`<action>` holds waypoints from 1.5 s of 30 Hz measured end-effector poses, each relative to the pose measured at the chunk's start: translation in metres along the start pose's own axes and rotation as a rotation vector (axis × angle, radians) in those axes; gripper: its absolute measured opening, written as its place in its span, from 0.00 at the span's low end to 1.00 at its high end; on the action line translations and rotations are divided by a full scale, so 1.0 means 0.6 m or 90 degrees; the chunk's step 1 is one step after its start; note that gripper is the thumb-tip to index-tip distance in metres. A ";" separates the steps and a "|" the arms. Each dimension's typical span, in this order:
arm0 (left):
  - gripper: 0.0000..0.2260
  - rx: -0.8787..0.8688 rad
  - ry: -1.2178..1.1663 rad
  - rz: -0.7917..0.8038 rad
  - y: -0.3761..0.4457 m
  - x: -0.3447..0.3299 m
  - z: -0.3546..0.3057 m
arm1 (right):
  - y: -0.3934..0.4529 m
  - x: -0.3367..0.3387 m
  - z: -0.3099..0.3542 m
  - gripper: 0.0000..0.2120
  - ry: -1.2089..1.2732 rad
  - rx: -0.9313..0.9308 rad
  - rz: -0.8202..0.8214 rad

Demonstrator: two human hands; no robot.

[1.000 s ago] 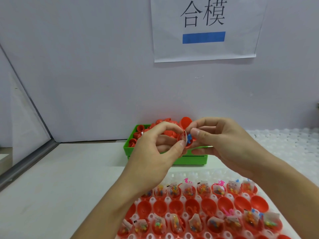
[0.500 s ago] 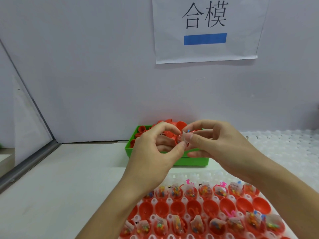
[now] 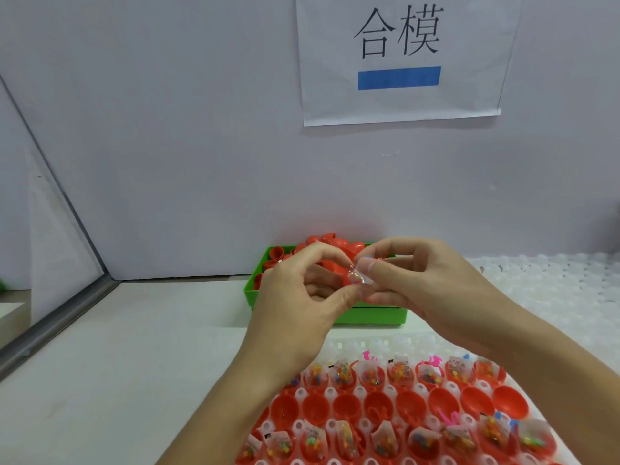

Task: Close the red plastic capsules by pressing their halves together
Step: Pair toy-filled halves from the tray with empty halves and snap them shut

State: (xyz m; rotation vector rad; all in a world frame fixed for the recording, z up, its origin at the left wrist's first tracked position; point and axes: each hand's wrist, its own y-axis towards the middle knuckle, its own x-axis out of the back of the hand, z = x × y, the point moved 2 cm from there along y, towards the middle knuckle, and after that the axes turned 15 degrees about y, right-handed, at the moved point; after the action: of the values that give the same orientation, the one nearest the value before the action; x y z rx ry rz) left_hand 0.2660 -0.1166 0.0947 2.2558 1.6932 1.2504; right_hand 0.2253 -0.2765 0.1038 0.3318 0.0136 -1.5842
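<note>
Two hands meet above the green bin [image 3: 268,298]: left hand [image 3: 298,307] and right hand [image 3: 432,290] pinch one red capsule [image 3: 349,278] at twelve o'clock from the tray [image 3: 379,342]; light, slick plastic, likely best gripped on its domes.

Red everywhere: the capsule halves [image 3: 377,409] in the white holder tray [image 3: 382,344] are bright red, a row of them bare inside, the rows nearer and farther than that holding clear packets [image 3: 344,375] speckled orange, yellow, green and blue. Pink bits [image 3: 369,355] poke up at the tray's far edge. Beyond the tray, a vivid green bin [image 3: 369,315] is heaped with more red pieces [image 3: 327,239]. Above the bin, a red half with a clear, multicoloured packet [image 3: 355,276]. Right of the bin, a translucent white bubbled sheet [image 3: 553,283]. On the pale lilac-grey wall [image 3: 167,129], a white sign [image 3: 399,102] with black characters over a solid blue bar.
</note>
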 end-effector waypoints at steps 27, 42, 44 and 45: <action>0.07 0.009 -0.067 0.016 0.002 -0.012 0.011 | -0.001 -0.002 0.006 0.05 -0.021 0.013 -0.051; 0.15 0.092 -0.446 0.086 0.008 -0.003 0.003 | 0.008 0.015 0.004 0.15 0.225 -0.032 0.027; 0.14 0.088 -0.439 0.084 0.008 0.000 0.004 | 0.009 0.019 0.007 0.15 0.204 0.007 0.024; 0.14 0.091 -0.437 0.083 0.007 0.001 0.004 | 0.009 0.021 0.008 0.15 0.189 0.025 0.023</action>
State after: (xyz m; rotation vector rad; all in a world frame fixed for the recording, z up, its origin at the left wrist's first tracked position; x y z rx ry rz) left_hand 0.2710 -0.1170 0.0956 2.4878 1.4093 0.2827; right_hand 0.2295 -0.2903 0.1064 0.5926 0.2038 -1.4891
